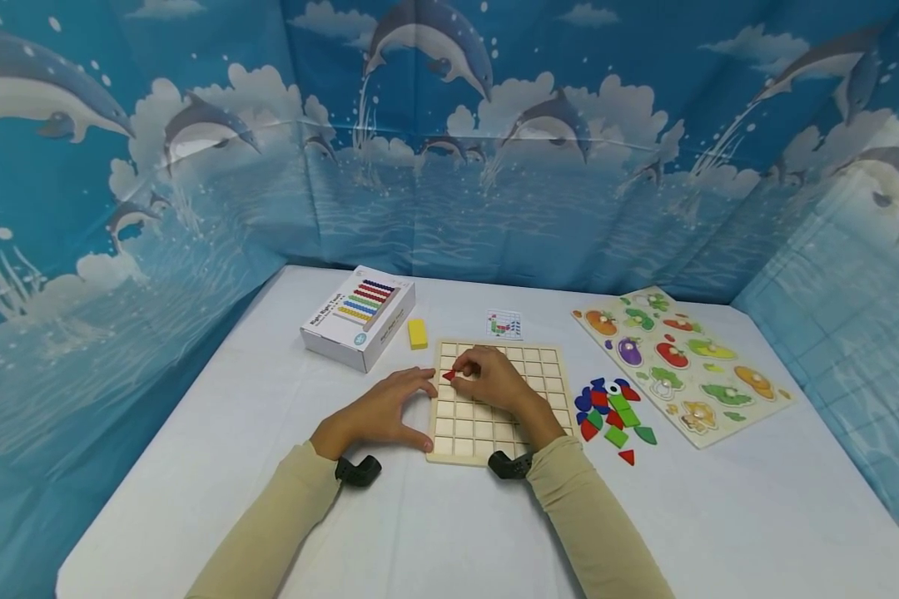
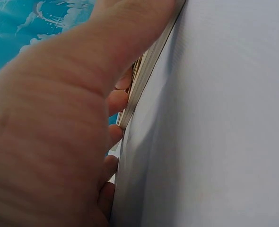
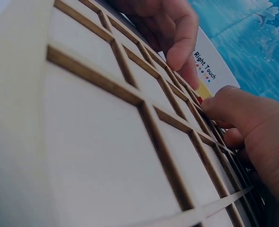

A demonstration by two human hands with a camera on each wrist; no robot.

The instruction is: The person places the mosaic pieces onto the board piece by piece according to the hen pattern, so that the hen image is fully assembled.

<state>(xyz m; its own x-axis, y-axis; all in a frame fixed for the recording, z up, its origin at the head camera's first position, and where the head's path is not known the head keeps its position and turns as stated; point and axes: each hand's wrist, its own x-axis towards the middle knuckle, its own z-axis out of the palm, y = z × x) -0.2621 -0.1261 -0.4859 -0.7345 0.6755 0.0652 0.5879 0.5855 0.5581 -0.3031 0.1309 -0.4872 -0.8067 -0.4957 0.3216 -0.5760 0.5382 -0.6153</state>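
Note:
A wooden grid board with raised ribs lies flat on the white table. Over its upper left squares, my right hand pinches a small red triangle between thumb and fingertips. In the right wrist view only a sliver of the red triangle shows by the right thumb. My left hand rests against the board's left side, thumb near the lower corner and fingers spread farther up. Its fingertips touch the board's edge in the left wrist view.
Right of the board lie several loose shapes, among them a green square and a red triangular piece. Farther right is a vegetable puzzle board. Behind stand a white box, a yellow block and a printed pattern card.

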